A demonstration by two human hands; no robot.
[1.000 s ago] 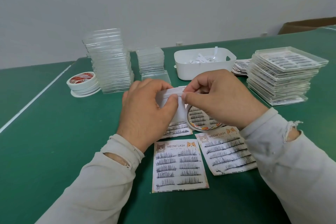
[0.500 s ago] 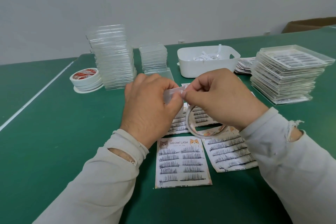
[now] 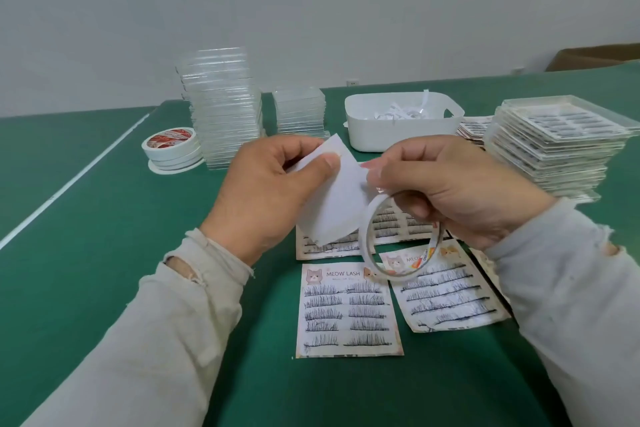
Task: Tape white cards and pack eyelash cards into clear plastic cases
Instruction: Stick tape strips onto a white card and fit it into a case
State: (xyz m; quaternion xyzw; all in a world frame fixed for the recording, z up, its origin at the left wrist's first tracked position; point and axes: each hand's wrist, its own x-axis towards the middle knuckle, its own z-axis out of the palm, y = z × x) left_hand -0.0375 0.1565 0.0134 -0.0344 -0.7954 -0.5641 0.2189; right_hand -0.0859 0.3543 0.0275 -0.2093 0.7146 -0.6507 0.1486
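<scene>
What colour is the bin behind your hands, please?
White; the bin shows best in the head view.

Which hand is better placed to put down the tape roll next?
The right hand: the tape roll already hangs from its curled fingers, while the left hand pinches the white card.

Head-worn view, forward-down, close over table [image 3: 86, 253]

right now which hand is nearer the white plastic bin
Right. The right hand sits just in front of the white plastic bin, nearly under its front wall; the left hand is off to the bin's left.
</scene>
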